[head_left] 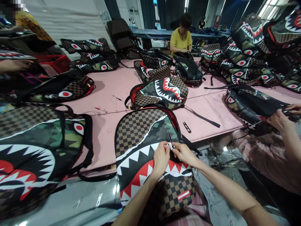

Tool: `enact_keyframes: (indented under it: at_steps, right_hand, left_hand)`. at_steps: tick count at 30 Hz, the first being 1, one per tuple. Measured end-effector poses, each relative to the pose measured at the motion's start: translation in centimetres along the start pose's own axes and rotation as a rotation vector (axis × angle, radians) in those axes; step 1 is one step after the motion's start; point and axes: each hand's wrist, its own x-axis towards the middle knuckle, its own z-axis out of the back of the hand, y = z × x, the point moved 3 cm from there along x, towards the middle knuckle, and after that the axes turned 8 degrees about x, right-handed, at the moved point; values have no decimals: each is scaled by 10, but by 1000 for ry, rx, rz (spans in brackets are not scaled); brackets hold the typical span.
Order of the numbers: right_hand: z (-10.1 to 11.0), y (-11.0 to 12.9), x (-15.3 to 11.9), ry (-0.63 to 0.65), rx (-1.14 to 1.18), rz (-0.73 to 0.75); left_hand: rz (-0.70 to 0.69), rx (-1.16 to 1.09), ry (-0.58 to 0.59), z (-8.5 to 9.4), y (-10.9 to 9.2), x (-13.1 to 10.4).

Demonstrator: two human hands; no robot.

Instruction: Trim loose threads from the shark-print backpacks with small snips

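A backpack with brown-and-black checks, camouflage and a shark-mouth print leans against the table edge in front of me. My left hand rests on its front panel, thumb and fingers pinching the material at the white band. Close beside it, my right hand pinches the same spot from the other side. The panel is drawn into creases just above my fingertips. Whether a zip or thread lies between them is too small to tell. Black thread snips lie on the table beyond my right hand.
Behind my backpack, another shark-print backpack lies on the pink table. A large one stands at the left. Bags are piled at the right. A co-worker's hands hold a bag at the right; a person in yellow sits opposite.
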Motion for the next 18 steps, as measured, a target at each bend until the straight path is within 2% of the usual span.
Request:
enact_keyframes:
  at_steps: [3, 5, 7, 10, 12, 15, 18]
  right_hand:
    - [-7, -5, 3, 142, 314, -83]
    - [-9, -4, 1, 208, 302, -70]
    - [-10, -1, -4, 210, 77, -4]
    - [-9, 3, -10, 54, -438, 29]
    - [-11, 3, -12, 11, -666, 12]
    - [-14, 3, -13, 59, -740, 43]
    - [-9, 2, -15, 86, -608, 96]
  left_hand:
    - [74, 60, 48, 7, -3, 9]
    - [114, 196, 110, 10, -6, 18]
    - [118, 361, 213, 12, -8, 29]
    - [54, 467, 315, 15, -12, 41]
    - [21, 482, 337, 18, -15, 43]
    - [0, 519, 314, 23, -18, 36]
    - [-38, 543, 250, 31, -22, 24]
